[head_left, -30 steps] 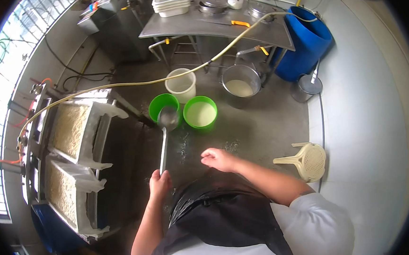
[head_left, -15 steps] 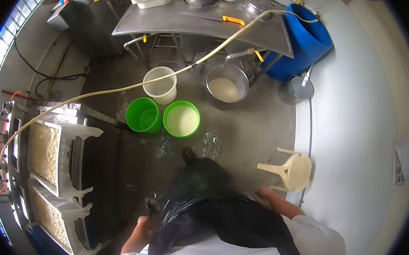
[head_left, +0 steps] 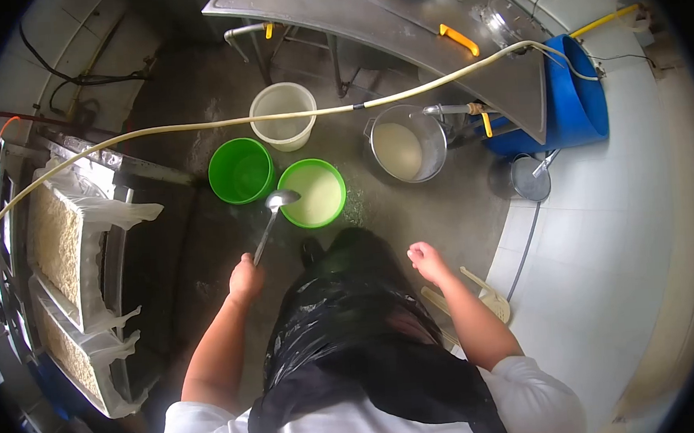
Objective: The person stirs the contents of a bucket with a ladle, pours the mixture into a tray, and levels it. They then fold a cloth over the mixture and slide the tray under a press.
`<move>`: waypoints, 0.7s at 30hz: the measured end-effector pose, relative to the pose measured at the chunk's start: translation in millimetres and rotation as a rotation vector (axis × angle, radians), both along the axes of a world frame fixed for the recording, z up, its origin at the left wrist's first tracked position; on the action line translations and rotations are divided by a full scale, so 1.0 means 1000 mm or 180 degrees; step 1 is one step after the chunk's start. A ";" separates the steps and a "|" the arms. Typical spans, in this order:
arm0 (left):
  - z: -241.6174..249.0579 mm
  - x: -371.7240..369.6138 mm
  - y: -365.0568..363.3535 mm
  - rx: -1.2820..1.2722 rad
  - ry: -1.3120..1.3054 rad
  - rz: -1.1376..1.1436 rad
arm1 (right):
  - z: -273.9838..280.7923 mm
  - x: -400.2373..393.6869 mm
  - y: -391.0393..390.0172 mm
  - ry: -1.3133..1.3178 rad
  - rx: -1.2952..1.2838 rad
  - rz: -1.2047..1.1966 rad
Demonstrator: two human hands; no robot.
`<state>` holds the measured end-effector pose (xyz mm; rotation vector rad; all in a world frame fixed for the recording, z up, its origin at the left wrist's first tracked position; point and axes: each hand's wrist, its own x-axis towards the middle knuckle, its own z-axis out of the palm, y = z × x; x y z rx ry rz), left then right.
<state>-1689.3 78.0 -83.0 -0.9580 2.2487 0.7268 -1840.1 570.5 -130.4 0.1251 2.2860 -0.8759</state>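
My left hand (head_left: 246, 279) is closed round the handle of a metal ladle (head_left: 273, 214). The ladle's bowl is at the left rim of a green bucket (head_left: 313, 192) that holds a pale liquid. Beside it on the left stands another green bucket (head_left: 241, 171), with no pale liquid visible in it. My right hand (head_left: 427, 262) hangs to the right of my dark apron with its fingers curled and nothing visible in them. Ahead of it, a metal pot (head_left: 430, 142) contains more pale liquid.
A white bucket (head_left: 284, 116) stands behind the green ones. Overhead, a pale hose (head_left: 403, 94) crosses the view. Lined trays of white crumbly material (head_left: 59, 249) are at left, a metal table (head_left: 398, 28) and blue barrel (head_left: 588, 103) ahead, a cream stool (head_left: 494, 303) at right.
My left hand has moved forward, bringing the ladle up to the liquid-filled green bucket. My right hand has come forward and inward. The camera view has shifted and turned.
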 end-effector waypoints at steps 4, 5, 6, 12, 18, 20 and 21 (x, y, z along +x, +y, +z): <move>-0.004 -0.046 0.041 -0.0096 0.0023 0.0050 | -0.041 -0.042 -0.013 -0.0190 0.0093 0.0576; -0.010 -0.056 0.050 -0.0186 -0.0011 0.0002 | -0.061 -0.050 -0.012 -0.0457 0.0190 0.0612; -0.019 -0.066 0.057 -0.0193 -0.0086 0.0043 | -0.076 -0.059 -0.012 -0.0715 0.0291 0.0631; -0.115 -0.104 0.074 -0.0571 0.0173 -0.0854 | -0.151 -0.110 0.005 -0.0777 0.0395 0.0700; -0.188 -0.166 0.057 -0.0845 -0.0076 -0.2229 | -0.175 -0.133 0.031 -0.1145 0.0351 0.0200; -0.217 -0.188 0.047 -0.0969 -0.0017 -0.2656 | -0.189 -0.133 0.043 -0.1177 0.0428 0.0164; -0.235 -0.204 0.042 -0.0981 0.0089 -0.2894 | -0.205 -0.130 0.051 -0.1282 0.0508 0.0095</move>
